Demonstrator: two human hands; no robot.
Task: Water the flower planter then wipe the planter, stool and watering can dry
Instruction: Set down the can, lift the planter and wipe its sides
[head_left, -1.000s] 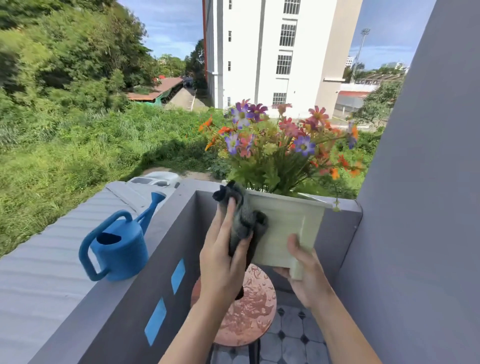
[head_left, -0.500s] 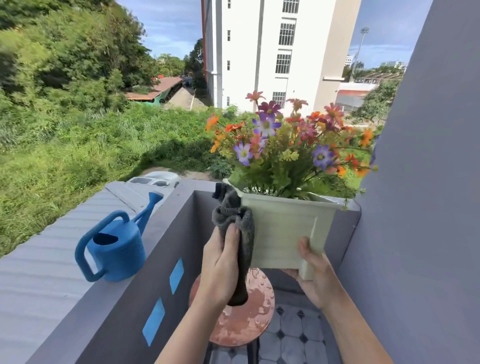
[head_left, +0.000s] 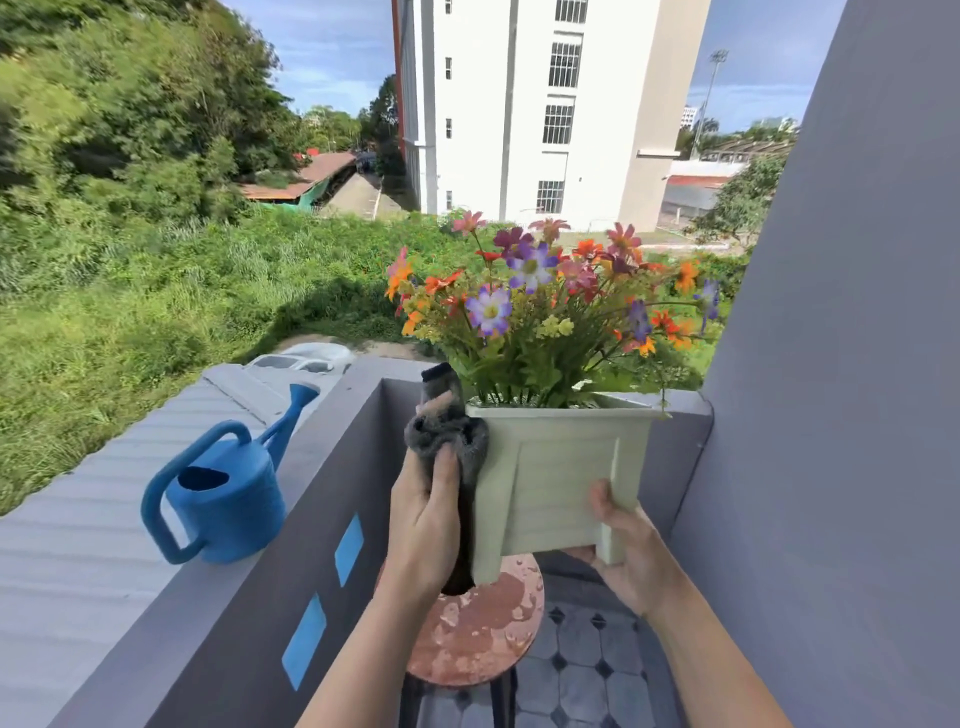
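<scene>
A pale green square planter (head_left: 558, 467) full of colourful flowers (head_left: 540, 306) is held up in the air above a round reddish stool (head_left: 478, 634) speckled with water drops. My right hand (head_left: 623, 551) grips the planter's lower right corner and leg from underneath. My left hand (head_left: 423, 525) holds a dark grey cloth (head_left: 447, 436) pressed against the planter's left side, near the rim. A blue watering can (head_left: 223, 493) stands on the balcony wall's ledge at the left, spout pointing away.
The grey balcony wall (head_left: 291, 519) with blue inset squares runs along the left. A grey side wall (head_left: 841, 415) closes the right. Patterned floor tiles (head_left: 582, 675) lie below. Beyond the ledge are a corrugated roof, grass and a white building.
The planter has been turned and raised a little, its front face now toward me. My left hand has slid the cloth up the planter's left side toward the rim.
</scene>
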